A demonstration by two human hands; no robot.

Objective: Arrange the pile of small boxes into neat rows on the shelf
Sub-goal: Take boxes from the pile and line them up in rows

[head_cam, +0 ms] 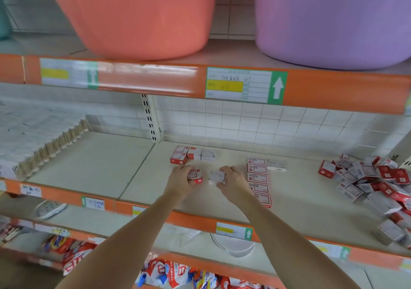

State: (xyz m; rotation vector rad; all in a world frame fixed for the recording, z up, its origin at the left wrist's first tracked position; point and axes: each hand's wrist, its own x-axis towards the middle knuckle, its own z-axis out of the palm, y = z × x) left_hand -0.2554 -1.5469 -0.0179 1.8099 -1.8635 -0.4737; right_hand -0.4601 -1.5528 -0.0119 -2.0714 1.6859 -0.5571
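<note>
Both my hands held small boxes on the beige metal shelf [222, 204].

My left hand [181, 181] curled its fingers round a small red-and-white cardboard box [195, 175], its long axis running left to right, label face up. My right hand [232, 179] pinched a small white cardboard box [216, 176], lying flat the same way. Both sat between the short back row of boxes [192, 154] and the shelf's front edge, left of the column of boxes [258, 178]; the loose pile of boxes [373, 184] lay well apart on the right.
</note>
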